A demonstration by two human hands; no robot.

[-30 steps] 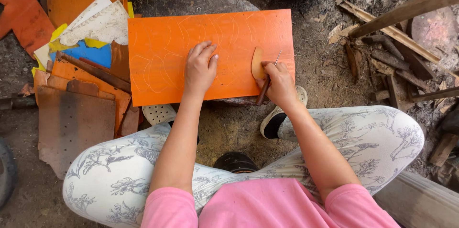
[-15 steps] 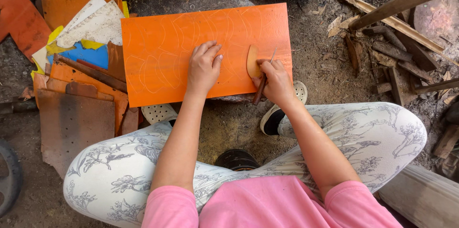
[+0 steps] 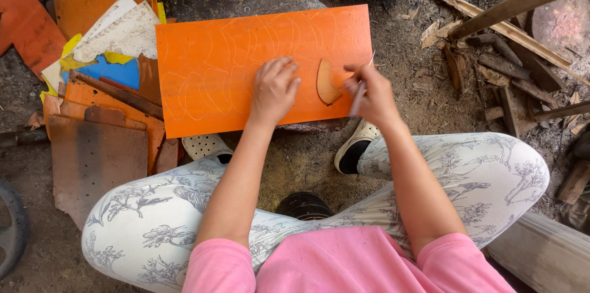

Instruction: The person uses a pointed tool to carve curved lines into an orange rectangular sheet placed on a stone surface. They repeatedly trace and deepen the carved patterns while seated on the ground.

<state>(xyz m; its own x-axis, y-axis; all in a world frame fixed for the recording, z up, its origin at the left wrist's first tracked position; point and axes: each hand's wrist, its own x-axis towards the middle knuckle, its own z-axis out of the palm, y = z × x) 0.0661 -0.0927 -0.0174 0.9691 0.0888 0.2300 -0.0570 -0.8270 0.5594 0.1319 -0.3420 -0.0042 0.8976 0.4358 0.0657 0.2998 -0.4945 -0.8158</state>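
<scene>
A large orange sheet (image 3: pixel 246 66) lies flat in front of me, covered with faint curved scratch outlines. My left hand (image 3: pixel 273 90) presses on the sheet near its middle, fingers curled down. A small tan curved template piece (image 3: pixel 326 83) rests on the sheet just right of that hand. My right hand (image 3: pixel 372 93) is closed around a thin pointed scribing tool (image 3: pixel 359 96), held beside the template's right edge near the sheet's lower right corner.
A heap of orange, blue, yellow and white sheet offcuts (image 3: pixel 98 66) lies to the left, with a brown board (image 3: pixel 92 158) below it. Wooden sticks and scraps (image 3: pixel 510 53) are scattered on the right. My crossed legs (image 3: pixel 479 176) and sandals sit below the sheet.
My right hand has lifted slightly and turned the tool more upright beside the template. The left hand stays pressed on the sheet.
</scene>
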